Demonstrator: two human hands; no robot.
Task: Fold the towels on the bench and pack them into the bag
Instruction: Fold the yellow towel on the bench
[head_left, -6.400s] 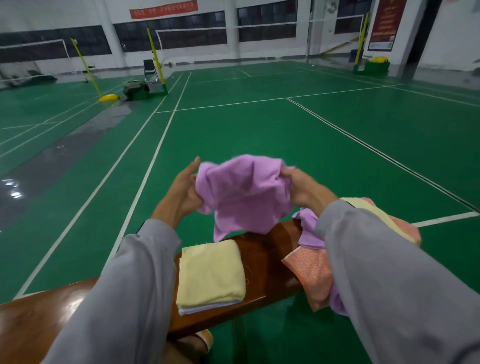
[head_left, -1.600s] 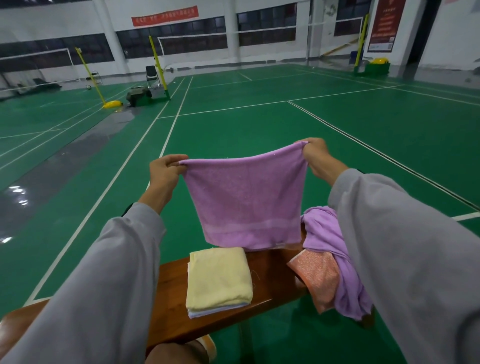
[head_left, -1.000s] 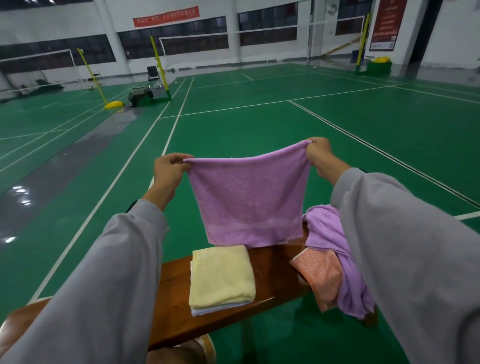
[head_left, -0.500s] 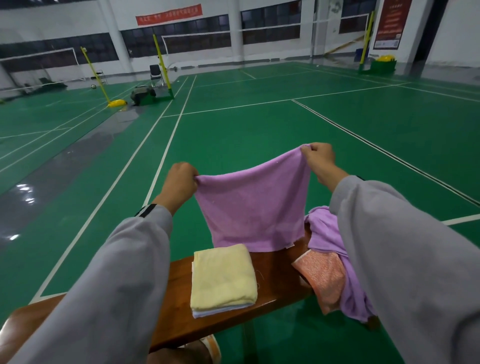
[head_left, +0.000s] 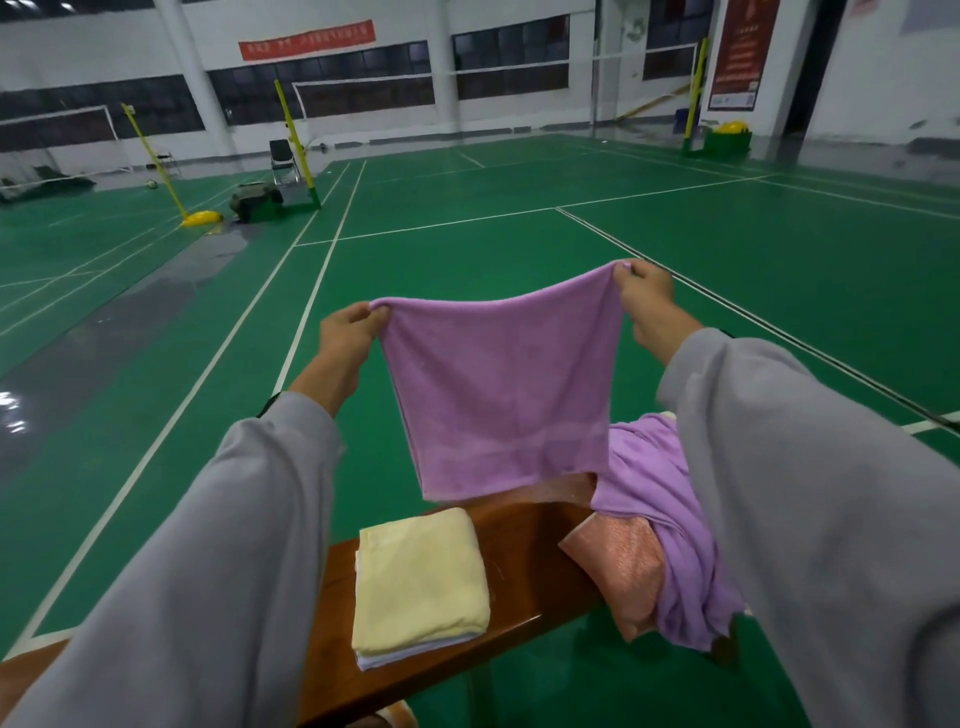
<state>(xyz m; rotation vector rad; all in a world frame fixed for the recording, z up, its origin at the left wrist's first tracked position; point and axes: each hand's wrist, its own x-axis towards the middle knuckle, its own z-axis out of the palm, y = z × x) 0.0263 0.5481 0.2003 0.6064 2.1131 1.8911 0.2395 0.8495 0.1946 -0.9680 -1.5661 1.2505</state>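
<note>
1. Head view: my left hand (head_left: 345, 338) pinches the upper left corner of a lilac terry towel (head_left: 498, 395), thumb and fingers curled round the hem.
2. My right hand (head_left: 644, 299) pinches the upper right corner the same way and sits a little higher, so the top edge sags in a shallow curve between the two hands.
3. The towel hangs flat and roughly square in the air above the bench's far edge. Its nap is soft and fuzzy, with a smoother woven band near the bottom hem.
4. The bench (head_left: 524, 566) is glossy reddish-brown wood, a long narrow plank.
5. A pale yellow towel (head_left: 421, 582), folded into a neat rectangle, lies across the bench and reaches its near edge, with a white layer (head_left: 415, 657) showing beneath it.
6. Toward the right end, a crumpled lilac towel (head_left: 660, 499) lies in soft folds over a salmon-pink towel (head_left: 618, 566) with a finer, speckled weave. Both droop over the near edge.
7. Loose grey sleeves (head_left: 249, 545) cover both forearms.
8. Behind lies a smooth green court floor (head_left: 467, 260) with white lines.
</note>
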